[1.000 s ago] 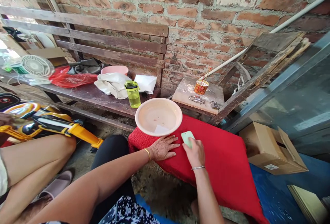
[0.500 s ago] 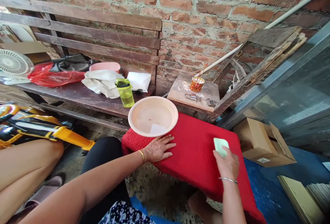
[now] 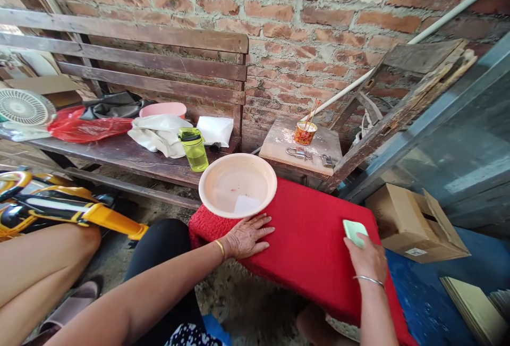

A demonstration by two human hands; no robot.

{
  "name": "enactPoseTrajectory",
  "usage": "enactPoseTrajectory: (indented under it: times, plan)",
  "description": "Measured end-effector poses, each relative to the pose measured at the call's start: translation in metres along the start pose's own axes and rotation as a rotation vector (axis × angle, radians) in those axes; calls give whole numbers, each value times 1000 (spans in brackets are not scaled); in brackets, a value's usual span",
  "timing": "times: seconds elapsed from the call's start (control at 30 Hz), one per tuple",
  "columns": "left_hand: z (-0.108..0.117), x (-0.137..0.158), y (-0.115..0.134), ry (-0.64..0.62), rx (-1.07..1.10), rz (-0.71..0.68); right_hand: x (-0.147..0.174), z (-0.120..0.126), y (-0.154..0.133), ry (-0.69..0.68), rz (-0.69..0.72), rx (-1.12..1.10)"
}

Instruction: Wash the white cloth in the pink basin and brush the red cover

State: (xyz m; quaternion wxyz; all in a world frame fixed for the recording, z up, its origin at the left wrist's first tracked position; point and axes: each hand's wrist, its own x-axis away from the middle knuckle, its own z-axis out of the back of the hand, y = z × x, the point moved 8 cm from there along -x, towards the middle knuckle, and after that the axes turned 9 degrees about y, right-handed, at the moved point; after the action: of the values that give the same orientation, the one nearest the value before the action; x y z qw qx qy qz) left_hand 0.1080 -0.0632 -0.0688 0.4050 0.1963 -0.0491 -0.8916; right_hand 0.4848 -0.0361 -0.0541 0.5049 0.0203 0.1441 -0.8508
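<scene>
My left hand [image 3: 247, 237] lies flat with fingers spread on the red cloth [image 3: 306, 245], just below the rim of a cream plastic basin [image 3: 207, 203]. A white piece [image 3: 246, 204] shows inside the basin, near its front wall. At the right side of the cloth, my right hand [image 3: 370, 261] is closed around a pale green block with rounded corners [image 3: 354, 230]. The block is low over the cloth or touching it; its underside is hidden, so its exact kind cannot be made out.
A wooden bench [image 3: 119, 146] holds a green water bottle [image 3: 194, 152], white cloth and a red bag. On a small table [image 3: 274, 146] stand a cup with sticks [image 3: 306, 132] and padlocks. To the right is a cardboard box [image 3: 410, 224]. Another person's leg [image 3: 43, 261] is at left.
My right hand has moved to the right and slightly toward me over the red cloth, carrying the pale green block. My left hand stays in place beside the basin.
</scene>
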Motion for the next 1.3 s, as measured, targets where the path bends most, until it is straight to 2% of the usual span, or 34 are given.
enactPoseTrajectory:
  times: [0.03,0.07,0.1,0.13,0.27,0.33,0.37,0.43,0.47,0.53,0.63,0.67,0.7,0.73,0.77,0.8,0.9,0.97,1.03,1.07,1.13,1.27,1.3]
  plan:
    - [0,0,0,1,5,3,-3,3,9,25,-32,23]
    - [0,0,0,2,8,4,-2,5,7,39,-33,21]
    - [-1,0,-1,2,10,4,2,3,-8,42,-3,-7]
    - [-1,1,-1,2,10,1,8,0,-32,32,54,-57]
    - [-1,1,-3,16,-1,-10,48,-23,-160,-81,333,-266]
    - [-1,2,-3,21,-8,-14,57,-30,-196,-119,391,-297]
    - [-1,2,-3,20,-10,-16,57,-31,-199,-126,395,-297]
    - [-1,2,-2,13,-9,-17,45,-29,-177,-124,366,-277]
    - [0,1,-2,9,-4,-15,34,-26,-154,-115,329,-255]
    - [0,1,-1,5,11,-6,10,-17,-88,-91,206,-183]
    - [2,0,0,7,39,4,-22,0,11,-39,-61,-24]
    - [2,0,0,9,45,4,-27,5,31,-15,-127,18]
    - [2,-1,0,10,48,4,-29,9,38,11,-157,42]
    - [2,0,1,11,47,4,-28,11,32,33,-142,40]
    - [2,0,1,11,44,4,-25,11,14,46,-88,12]
    - [2,0,0,11,38,4,-18,7,-15,42,-4,-39]
    - [3,1,0,19,14,3,14,-10,-124,-35,281,-221]
    - [3,1,-1,23,-6,-2,33,-20,-181,-93,410,-281]
    - [2,2,-1,23,-24,-5,37,-24,-203,-123,458,-290]
    - [2,2,-1,23,-30,-4,33,-25,-199,-127,452,-285]
    - [1,2,-1,22,-33,-1,14,-23,-163,-126,383,-246]
    - [0,2,0,17,-14,1,-36,-11,-40,-86,45,-33]
    - [0,2,0,15,-6,2,-43,-7,-17,-68,-30,18]
